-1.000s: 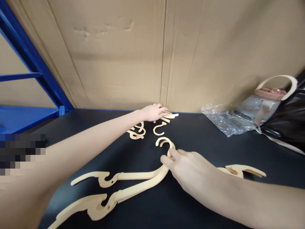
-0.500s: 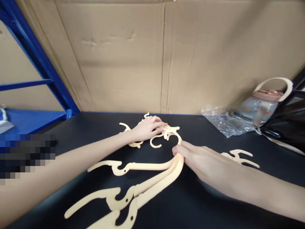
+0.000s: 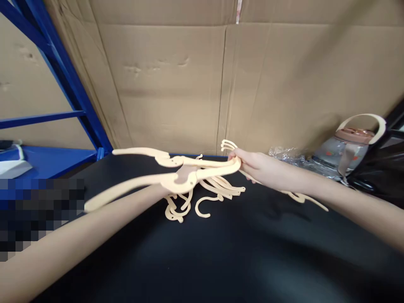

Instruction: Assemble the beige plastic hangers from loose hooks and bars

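My right hand (image 3: 259, 166) is closed round the necks of several cream plastic clothes hangers (image 3: 217, 169), lifted above the black table. Their hooks point away from me at the top. Notched arms reach far out to the left, while an arm on the other side shows below my right wrist. My left hand (image 3: 187, 173) lies behind the raised hangers, over a pile of cream hanger parts (image 3: 176, 213); its fingers are hidden. In front of the pile, a loose curved hook (image 3: 199, 208) rests on the table.
A clear kettle-like bottle (image 3: 342, 147) with a pink lid and pale handle stands at the right, beside crumpled clear plastic (image 3: 284, 155) and a black bag (image 3: 378, 168). Cardboard (image 3: 170, 84) walls the back. A blue metal frame (image 3: 72, 88) rises at the left.
My right hand has raised the hangers from the table, and their left arms have swung up and away from me, now covering my left hand. The view has tipped slightly upward.
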Tool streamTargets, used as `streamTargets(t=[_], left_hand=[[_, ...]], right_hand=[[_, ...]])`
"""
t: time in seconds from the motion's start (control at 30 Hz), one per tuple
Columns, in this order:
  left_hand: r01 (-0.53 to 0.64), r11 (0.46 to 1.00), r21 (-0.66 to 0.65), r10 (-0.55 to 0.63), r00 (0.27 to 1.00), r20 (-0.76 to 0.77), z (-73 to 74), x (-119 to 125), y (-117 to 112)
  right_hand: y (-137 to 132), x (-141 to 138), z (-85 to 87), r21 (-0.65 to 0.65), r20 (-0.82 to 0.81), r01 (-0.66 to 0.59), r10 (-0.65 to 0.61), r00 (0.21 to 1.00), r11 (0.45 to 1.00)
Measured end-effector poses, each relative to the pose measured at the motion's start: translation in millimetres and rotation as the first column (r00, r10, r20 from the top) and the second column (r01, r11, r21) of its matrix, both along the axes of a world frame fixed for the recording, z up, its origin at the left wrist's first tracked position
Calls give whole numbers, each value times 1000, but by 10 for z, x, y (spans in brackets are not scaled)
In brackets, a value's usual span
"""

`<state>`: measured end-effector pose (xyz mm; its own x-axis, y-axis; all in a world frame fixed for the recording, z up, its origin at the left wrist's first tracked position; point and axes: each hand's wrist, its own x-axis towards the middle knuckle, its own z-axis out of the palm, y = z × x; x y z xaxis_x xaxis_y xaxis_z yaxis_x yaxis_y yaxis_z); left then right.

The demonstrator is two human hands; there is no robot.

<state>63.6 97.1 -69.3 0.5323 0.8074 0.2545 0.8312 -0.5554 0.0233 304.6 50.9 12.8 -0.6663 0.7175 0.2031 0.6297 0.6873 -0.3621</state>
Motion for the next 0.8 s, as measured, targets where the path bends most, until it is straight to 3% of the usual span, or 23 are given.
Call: streamTargets(t=[0.1,0.23,0.3,0.4,0.53,0.63,0.8], left_hand=[[-57,993,-103,56,998,-10,-27,57,-21],[-62,987,-151,60,998,-22,5,183,-327],[-52,990,-129,50,999,-20,76,213,-505],[-50,998,22,50,999,1,220,146,-607],[-41,954,297,61,996,-61,336,-192,-348],[-32,926,375,84,989,-123,277,-523,-41],[-59,981,186,81,990,-114,62,-886,274]], right_hand=[[272,-95,52,-17,51,70,-69,996,997],[640,-235,-24,-32,94,57,-54,994,998],[809,-311,-128,-37,129,66,-60,990,997],[1020,-419,-321,-51,159,92,-83,984,994],[1186,-512,-537,-74,158,116,-103,982,991],[1227,-543,-620,-82,158,121,-107,982,989],[1253,-569,-673,-75,162,115,-102,981,991]])
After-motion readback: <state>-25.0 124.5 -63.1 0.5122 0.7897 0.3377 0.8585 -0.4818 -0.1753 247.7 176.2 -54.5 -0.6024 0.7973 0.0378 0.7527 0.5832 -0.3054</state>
